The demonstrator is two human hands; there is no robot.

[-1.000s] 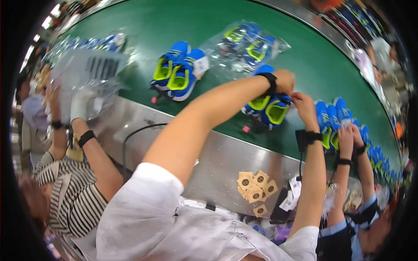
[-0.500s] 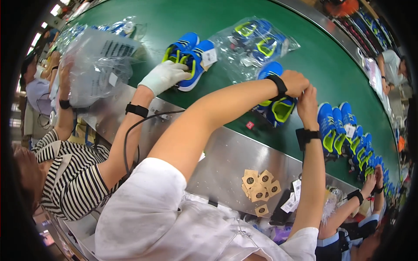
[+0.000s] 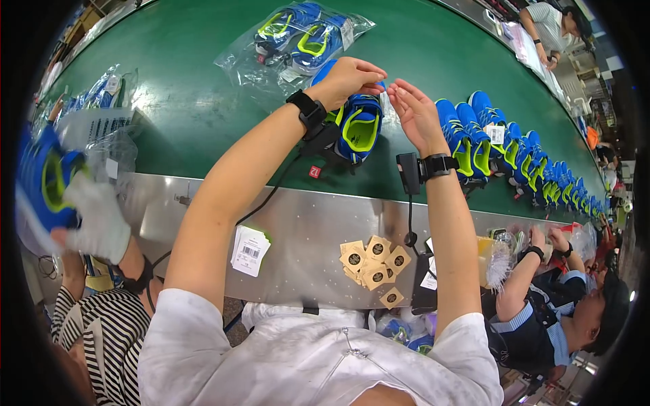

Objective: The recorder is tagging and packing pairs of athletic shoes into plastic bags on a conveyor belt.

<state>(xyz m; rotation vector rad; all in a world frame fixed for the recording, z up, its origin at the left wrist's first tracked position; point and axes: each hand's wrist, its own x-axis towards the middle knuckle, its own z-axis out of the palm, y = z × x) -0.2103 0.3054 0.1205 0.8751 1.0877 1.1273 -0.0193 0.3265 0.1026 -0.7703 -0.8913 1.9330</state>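
My left hand [image 3: 349, 82] and my right hand [image 3: 418, 116] meet fingertip to fingertip above a pair of blue shoes with lime-green linings. Both hands have their fingers bent in; whatever is pinched there is too small to make out. The near shoe [image 3: 360, 132] lies below my fingers on the green belt, its mate partly hidden behind my left hand and wrist. A whitish sliver shows between my hands, its kind unclear. Beside the shoes lies a small red tag [image 3: 315, 172].
A bagged pair of shoes [image 3: 318, 44] lies beyond my hands. Blue shoes [image 3: 467, 145] line the belt [image 3: 183, 40] rightward. White cards [image 3: 250, 250] and kraft tags [image 3: 376, 264] sit on the metal ledge [image 3: 305, 220]. At left, a co-worker's gloved hand [image 3: 101, 220] holds shoes.
My view has swung, so the belt sits differently in it. My hands have drawn slightly apart. The co-worker at left has lifted a pair of shoes off the belt toward themselves.
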